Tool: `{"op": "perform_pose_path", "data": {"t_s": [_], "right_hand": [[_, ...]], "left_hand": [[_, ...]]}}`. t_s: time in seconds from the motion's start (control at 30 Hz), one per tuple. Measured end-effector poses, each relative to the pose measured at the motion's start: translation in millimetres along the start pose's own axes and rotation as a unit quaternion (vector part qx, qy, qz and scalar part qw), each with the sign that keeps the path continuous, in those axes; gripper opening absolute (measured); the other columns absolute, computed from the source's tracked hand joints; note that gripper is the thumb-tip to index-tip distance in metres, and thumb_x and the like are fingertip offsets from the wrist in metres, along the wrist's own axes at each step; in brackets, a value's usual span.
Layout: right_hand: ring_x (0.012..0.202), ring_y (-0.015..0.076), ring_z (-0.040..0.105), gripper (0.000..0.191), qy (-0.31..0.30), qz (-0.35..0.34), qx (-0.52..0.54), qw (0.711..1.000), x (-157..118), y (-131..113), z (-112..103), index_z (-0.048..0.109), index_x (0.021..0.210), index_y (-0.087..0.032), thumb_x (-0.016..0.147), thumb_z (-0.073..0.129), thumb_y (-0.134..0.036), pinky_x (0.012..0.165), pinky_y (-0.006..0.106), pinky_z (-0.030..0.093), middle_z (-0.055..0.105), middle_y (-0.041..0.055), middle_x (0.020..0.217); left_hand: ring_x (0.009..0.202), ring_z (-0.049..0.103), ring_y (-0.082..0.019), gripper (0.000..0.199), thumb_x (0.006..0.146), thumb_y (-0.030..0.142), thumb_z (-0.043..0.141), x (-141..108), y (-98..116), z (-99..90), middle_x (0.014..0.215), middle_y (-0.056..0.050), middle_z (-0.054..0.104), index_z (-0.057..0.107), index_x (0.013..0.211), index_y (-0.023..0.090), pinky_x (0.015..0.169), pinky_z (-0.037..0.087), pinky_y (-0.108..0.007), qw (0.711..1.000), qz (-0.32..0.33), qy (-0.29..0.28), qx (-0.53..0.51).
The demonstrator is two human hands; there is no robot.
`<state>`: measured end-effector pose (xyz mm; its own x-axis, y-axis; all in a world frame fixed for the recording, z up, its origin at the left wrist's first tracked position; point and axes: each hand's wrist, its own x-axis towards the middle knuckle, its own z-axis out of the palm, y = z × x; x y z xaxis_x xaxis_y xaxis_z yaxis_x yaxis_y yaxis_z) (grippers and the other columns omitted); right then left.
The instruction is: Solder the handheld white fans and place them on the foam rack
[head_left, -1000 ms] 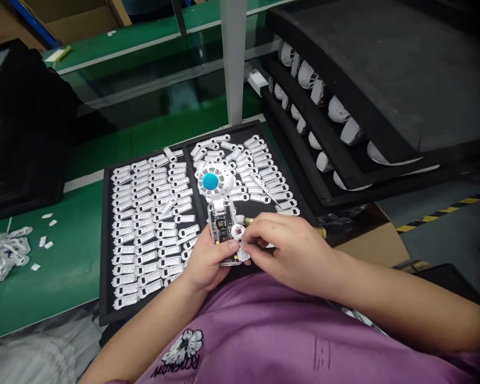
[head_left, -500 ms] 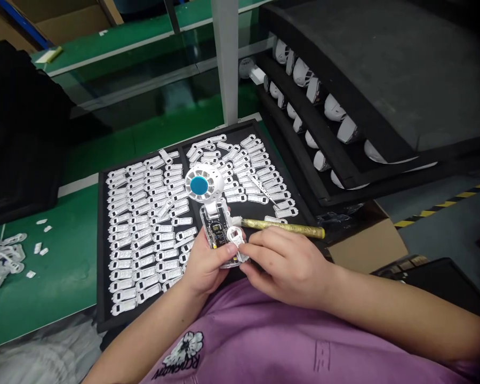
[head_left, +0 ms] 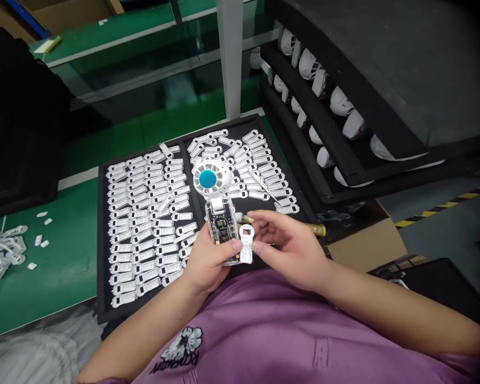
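Observation:
A small white fan with a blue centre and an open handle showing a dark circuit board is held in my left hand. The left thumb also presses on a white cover piece beside the handle. My right hand is at the right of that cover, thumb near its edge, fingers curved and apart. A yellow-wrapped stick with a pale tip passes behind the right fingers. Beyond the hands, a black tray holds rows of similar white covers, with white tweezers lying on some.
Stacked black foam trays with white fans stand at the right. A cardboard box is below them. Loose white parts lie on the green table at the left. A grey post rises behind the tray.
The white cover has turned more upright and shifted slightly right of the handle. My right fingers have spread and moved off it. The fan appears a little further right.

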<state>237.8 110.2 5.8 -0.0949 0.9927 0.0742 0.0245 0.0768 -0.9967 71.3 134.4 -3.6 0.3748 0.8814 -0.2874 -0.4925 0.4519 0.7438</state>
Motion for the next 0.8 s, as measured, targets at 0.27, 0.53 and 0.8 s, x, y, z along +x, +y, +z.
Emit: {"op": "perform_pose_path", "data": {"t_s": [0.27, 0.53, 0.8], "right_hand": [[0.082, 0.0124, 0.063, 0.042, -0.029, 0.018, -0.032, 0.999, -4.9, -4.4, 3.0, 0.067, 0.122, -0.024, 0.082, 0.064, -0.011, 0.060, 0.020, 0.059, 0.059, 0.0048, 0.105], [0.074, 0.0132, 0.063, 0.032, 0.014, 0.078, 0.064, 0.995, -3.2, 3.3, 12.9, 0.072, 0.111, -0.022, 0.081, 0.064, -0.014, 0.053, 0.021, 0.057, 0.064, 0.0047, 0.095], [0.079, 0.0142, 0.065, 0.033, -0.016, 0.112, 0.189, 0.975, -4.7, 9.8, 12.0, 0.071, 0.115, -0.024, 0.082, 0.070, -0.020, 0.058, 0.026, 0.062, 0.064, 0.0050, 0.103]], "left_hand": [[0.086, 0.068, -0.018, 0.048, 0.070, 0.019, 0.086, -4.6, -10.0, -8.6, 0.099, -0.004, 0.072, 0.061, 0.111, 0.018, 0.082, 0.054, -0.031, 0.993, 0.055, 0.039, 0.093], [0.080, 0.067, -0.019, 0.041, 0.072, 0.025, 0.085, -7.1, -10.8, -7.9, 0.095, -0.004, 0.071, 0.061, 0.104, 0.018, 0.076, 0.055, -0.033, 0.988, 0.053, 0.052, 0.133], [0.074, 0.066, -0.018, 0.044, 0.074, 0.023, 0.083, -4.9, -9.9, -4.4, 0.093, -0.003, 0.070, 0.056, 0.109, 0.020, 0.070, 0.055, -0.032, 0.991, 0.043, 0.058, 0.110]]}}
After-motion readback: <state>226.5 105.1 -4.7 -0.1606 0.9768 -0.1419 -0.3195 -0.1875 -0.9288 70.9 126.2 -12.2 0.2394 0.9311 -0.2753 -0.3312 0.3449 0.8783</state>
